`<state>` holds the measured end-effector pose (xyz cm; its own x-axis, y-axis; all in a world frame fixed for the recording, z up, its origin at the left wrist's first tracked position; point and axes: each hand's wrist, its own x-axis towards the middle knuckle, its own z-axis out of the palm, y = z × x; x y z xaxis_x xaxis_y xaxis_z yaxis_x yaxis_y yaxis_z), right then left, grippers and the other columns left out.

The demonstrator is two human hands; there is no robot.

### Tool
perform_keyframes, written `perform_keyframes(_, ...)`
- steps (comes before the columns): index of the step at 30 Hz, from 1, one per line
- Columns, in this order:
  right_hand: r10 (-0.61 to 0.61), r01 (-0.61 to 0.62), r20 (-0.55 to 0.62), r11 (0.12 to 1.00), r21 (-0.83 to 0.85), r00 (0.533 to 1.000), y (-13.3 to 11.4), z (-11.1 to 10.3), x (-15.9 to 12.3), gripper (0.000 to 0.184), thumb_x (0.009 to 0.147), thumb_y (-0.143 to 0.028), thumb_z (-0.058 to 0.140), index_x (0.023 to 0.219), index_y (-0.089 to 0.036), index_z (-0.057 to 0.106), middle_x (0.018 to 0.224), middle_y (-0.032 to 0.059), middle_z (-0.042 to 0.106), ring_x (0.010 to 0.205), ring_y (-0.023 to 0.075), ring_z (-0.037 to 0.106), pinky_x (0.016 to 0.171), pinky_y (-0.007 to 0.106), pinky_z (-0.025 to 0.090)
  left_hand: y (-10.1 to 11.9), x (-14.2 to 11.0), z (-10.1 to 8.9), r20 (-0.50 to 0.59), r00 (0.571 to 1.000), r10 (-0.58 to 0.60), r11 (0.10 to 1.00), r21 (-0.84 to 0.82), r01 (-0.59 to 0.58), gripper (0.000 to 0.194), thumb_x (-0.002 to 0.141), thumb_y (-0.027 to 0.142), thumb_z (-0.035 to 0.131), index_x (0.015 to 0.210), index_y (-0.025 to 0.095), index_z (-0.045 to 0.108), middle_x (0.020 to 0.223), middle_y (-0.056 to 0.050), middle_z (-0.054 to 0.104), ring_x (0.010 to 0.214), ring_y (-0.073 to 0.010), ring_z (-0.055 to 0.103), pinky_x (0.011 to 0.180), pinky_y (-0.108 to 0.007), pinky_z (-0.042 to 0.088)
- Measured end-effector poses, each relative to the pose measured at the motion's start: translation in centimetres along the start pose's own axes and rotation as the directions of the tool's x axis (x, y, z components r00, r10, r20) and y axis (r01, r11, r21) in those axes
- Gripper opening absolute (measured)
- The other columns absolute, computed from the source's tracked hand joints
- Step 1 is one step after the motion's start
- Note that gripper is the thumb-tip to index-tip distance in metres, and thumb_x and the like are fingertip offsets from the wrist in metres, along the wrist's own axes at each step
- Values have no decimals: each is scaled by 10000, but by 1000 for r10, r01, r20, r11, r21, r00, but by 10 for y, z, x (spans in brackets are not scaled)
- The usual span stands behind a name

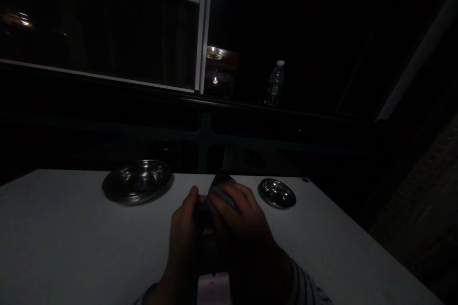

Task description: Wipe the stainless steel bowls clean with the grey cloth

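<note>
Dark flat object (221,182) sitting clasped between two hands over a white table (71,233)

The right hand (243,214) is clenching around the object, its fingers (232,195) wrapping across a silvery dotted strip (224,197) on its face. The left hand (184,224) is pressing against the object's near side with its thumb (193,195) rising upright, but shadow is hiding its other fingers, so I cannot tell whether they are closed on it. The object is standing tilted in both hands, between a wide steel bowl (138,182) and a smaller steel dish (277,193). A pale paper strip (213,289) is lying below the wrists, and a striped sleeve (307,288) is covering the right forearm. Beyond the table, a plastic water bottle (275,83) is standing near a wooden box (220,74).
</note>
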<state>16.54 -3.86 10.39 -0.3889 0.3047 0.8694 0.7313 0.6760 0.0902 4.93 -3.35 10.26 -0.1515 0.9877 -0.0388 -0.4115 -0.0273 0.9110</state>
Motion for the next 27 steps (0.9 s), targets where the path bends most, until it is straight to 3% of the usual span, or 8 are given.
perform_keyframes(2, -36, 36, 29, 999, 4, 999, -4, 3, -2, 259, 820, -205, 466, 1034, -135, 594, 1031, 88, 585, 981, 206, 475, 872, 350, 435, 0, -1, -1, -5, 1000, -27, 998, -48, 27, 366, 661, 519, 537, 526, 181, 504, 431, 51, 476, 406, -101, 436, 426, -225, 378)
perform_keyframes(6, -30, 30, 36, 1000, 2, 999, -6, 3, -4, 286, 821, -249, 484, 1082, -171, 571, 1062, 71, 576, 991, 213, 471, 867, 361, 439, 2, -2, -2, -45, 998, 46, 999, 8, -46, 344, 661, 499, 549, 539, 181, 505, 439, 54, 476, 418, -99, 438, 439, -220, 369)
perform_keyframes(12, 133, -134, 41, 991, 19, 990, 7, -11, -1, 283, 820, -202, 453, 1067, -151, 582, 1112, 101, 552, 1027, 218, 471, 863, 370, 443, 6, -4, 1, 20, 997, 74, 980, 181, -76, 422, 723, 501, 468, 435, 193, 469, 401, 27, 464, 408, -115, 437, 440, -239, 353)
perform_keyframes(18, 309, -313, 72, 949, 48, 948, 20, -15, -2, 325, 835, -188, 416, 1124, -119, 549, 1092, 109, 572, 1008, 194, 496, 864, 358, 447, 10, -13, 8, 113, 991, 66, 984, 158, -84, 389, 740, 462, 455, 444, 209, 450, 424, 24, 452, 438, -132, 438, 471, -254, 363)
perform_keyframes(21, 255, -257, 55, 966, 33, 965, 18, -10, -3, 319, 831, -192, 426, 1111, -120, 562, 1104, 112, 565, 1023, 205, 483, 876, 368, 439, 11, -10, 9, 147, 983, 112, 979, 152, -134, 306, 718, 414, 501, 495, 207, 466, 462, 38, 442, 460, -126, 423, 467, -248, 360)
perform_keyframes(24, 111, -111, 41, 994, 3, 993, 13, -4, -4, 305, 823, -209, 449, 1086, -130, 583, 1100, 110, 565, 1023, 220, 474, 874, 377, 442, 9, -4, 8, 192, 964, 181, 963, 164, -213, 241, 699, 342, 547, 513, 195, 505, 507, 35, 468, 499, -120, 428, 496, -238, 376)
perform_keyframes(27, 20, -19, 43, 1000, -8, 999, 7, -1, -3, 287, 825, -215, 458, 1058, -128, 601, 1073, 105, 582, 999, 218, 479, 861, 364, 453, 5, 2, 5, 195, 962, 189, 977, 59, -204, 208, 721, 325, 549, 567, 186, 541, 555, 35, 505, 544, -115, 467, 537, -225, 399)
